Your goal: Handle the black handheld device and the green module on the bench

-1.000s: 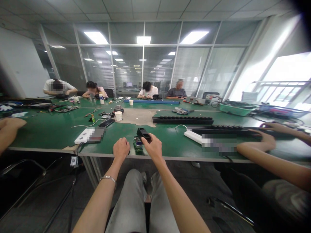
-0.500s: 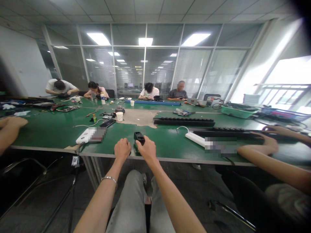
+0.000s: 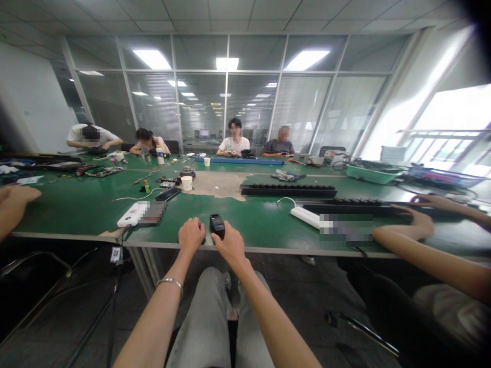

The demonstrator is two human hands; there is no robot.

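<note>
My right hand [image 3: 231,242] grips a small black box-shaped device [image 3: 217,224] at the table's front edge, thumb along its near side. The device stands up from the hand with its top end pointing away from me. Its kind is not clear from here. Just to the left, my left hand [image 3: 192,234] is closed with its fingers curled under, knuckles up. Whatever those fingers hold, if anything, is hidden. A narrow gap separates the left hand from the device. Both hands are over the green table [image 3: 264,225].
Left of my hands lie a white power bank [image 3: 128,214] and a dark phone [image 3: 169,194], with a paper cup [image 3: 186,183] behind. To the right are a white bar-shaped device [image 3: 305,217], a long black rack [image 3: 289,190] and a co-worker's hands [image 3: 416,222]. Others sit opposite.
The black device has turned in my right hand, and its top face now looks narrower. My left hand stays curled beside it. A person opposite has raised their head.
</note>
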